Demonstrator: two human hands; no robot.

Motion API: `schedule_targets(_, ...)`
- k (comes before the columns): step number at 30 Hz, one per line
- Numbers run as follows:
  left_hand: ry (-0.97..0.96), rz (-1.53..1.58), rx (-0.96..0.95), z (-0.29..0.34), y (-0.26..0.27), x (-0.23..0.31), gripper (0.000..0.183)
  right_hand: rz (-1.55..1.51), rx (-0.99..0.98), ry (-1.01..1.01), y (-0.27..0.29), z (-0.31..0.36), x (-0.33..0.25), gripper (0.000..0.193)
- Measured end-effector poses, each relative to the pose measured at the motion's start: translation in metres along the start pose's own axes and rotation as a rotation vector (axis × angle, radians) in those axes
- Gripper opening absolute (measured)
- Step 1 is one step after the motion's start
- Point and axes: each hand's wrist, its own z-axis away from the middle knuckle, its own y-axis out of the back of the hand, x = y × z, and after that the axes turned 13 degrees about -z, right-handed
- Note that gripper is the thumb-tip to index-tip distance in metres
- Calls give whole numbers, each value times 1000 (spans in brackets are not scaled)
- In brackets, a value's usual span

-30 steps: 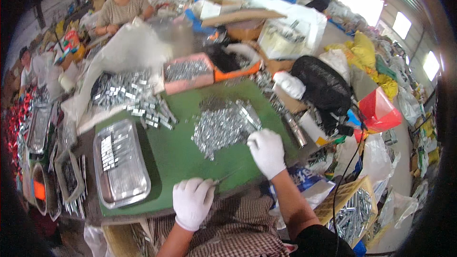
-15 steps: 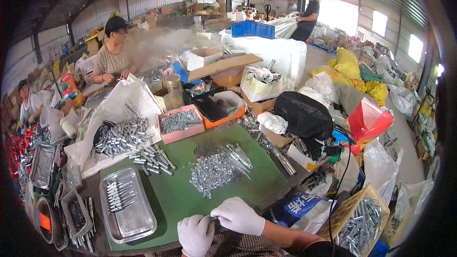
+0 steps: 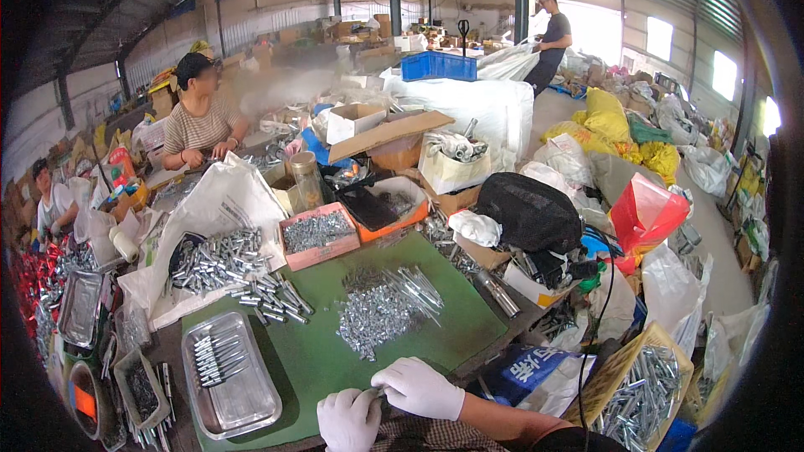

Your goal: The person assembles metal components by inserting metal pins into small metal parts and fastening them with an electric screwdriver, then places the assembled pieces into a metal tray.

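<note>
My left hand (image 3: 348, 420) and my right hand (image 3: 420, 387), both in white gloves, meet at the near edge of a green mat (image 3: 314, 360). Their fingers are closed round a small dark piece (image 3: 381, 391), mostly hidden, whose kind I cannot make out. Beyond them on the mat lie a pile of small silvery metal parts (image 3: 373, 322) and a bunch of thin metal rods (image 3: 414, 289). To the left sits a shallow metal tray (image 3: 243, 414), with a row of slim tools with dark handles and thin shafts (image 3: 219, 351) inside.
Short metal tubes (image 3: 222, 259) spill off a white sack (image 3: 226, 188) at the mat's far left. A pink box (image 3: 318, 238) of small parts stands behind. At right are a black mesh bag (image 3: 528, 219) and a yellow crate (image 3: 599, 385) of metal tubes. Other people work farther back.
The view has shifted slightly. My hands stay together at the mat's near edge with little visible movement. At the back, the standing person leans away, pulling white sheeting.
</note>
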Motion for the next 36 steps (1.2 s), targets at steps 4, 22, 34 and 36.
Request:
schedule_targets(4,0,0,-6,-1,1,1,15,63,-10,22,4,-1,-5,22)
schedule_targets(22,-5,5,5,-2,1,0,16,79,-28,5,0,-8,-10,20)
schedule_targets(34,-6,-2,20,-3,2,2,15,178,-79,31,-1,-9,-11,24)
schedule_targets(36,-8,-4,21,-3,0,1,15,218,-67,86,-3,-9,-9,25)
